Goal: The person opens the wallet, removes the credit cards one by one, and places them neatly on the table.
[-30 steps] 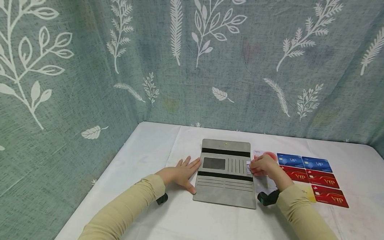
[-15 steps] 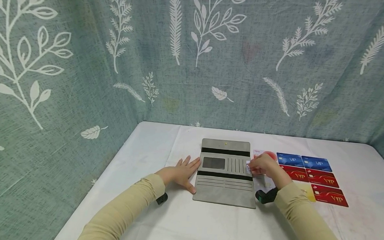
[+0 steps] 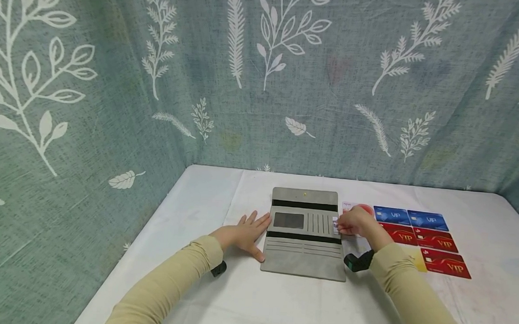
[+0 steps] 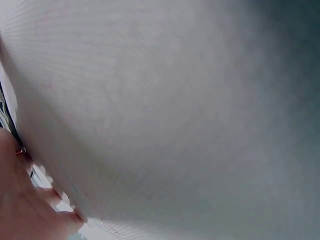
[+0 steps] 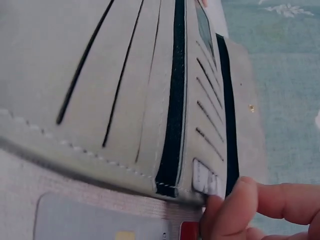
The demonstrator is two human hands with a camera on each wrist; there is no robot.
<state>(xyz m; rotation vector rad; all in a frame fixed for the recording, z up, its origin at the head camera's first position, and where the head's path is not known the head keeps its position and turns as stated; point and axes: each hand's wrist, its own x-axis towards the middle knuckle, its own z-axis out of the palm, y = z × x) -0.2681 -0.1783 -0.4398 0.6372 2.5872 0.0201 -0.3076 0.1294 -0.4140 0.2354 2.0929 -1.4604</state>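
A grey long wallet (image 3: 302, 269) lies unfolded on the white-covered table, showing card slots, a dark window and two black bands. My left hand (image 3: 247, 233) rests with spread fingers at its left edge, fingertips touching it. At the wallet's right edge, by the short slots, my right hand (image 3: 358, 223) pinches a small white card (image 3: 335, 225) with purplish print. In the right wrist view, that card (image 5: 203, 176) lies over the wallet's surface beside the last slot, between thumb and finger; part of it is hidden by the fingers. The left wrist view shows mostly blurred cloth.
Right of the wallet lie blue VIP cards (image 3: 428, 221), red VIP cards (image 3: 445, 264), a yellow card (image 3: 415, 256) and a pink-and-white card (image 3: 349, 206). A pale card (image 5: 100, 217) sits close by the wallet's edge. A patterned curtain (image 3: 262, 108) hangs behind the table.
My right hand stays at the wallet's right edge with the card, its wrist shifting slightly left. The left hand and the wallet hold their places.
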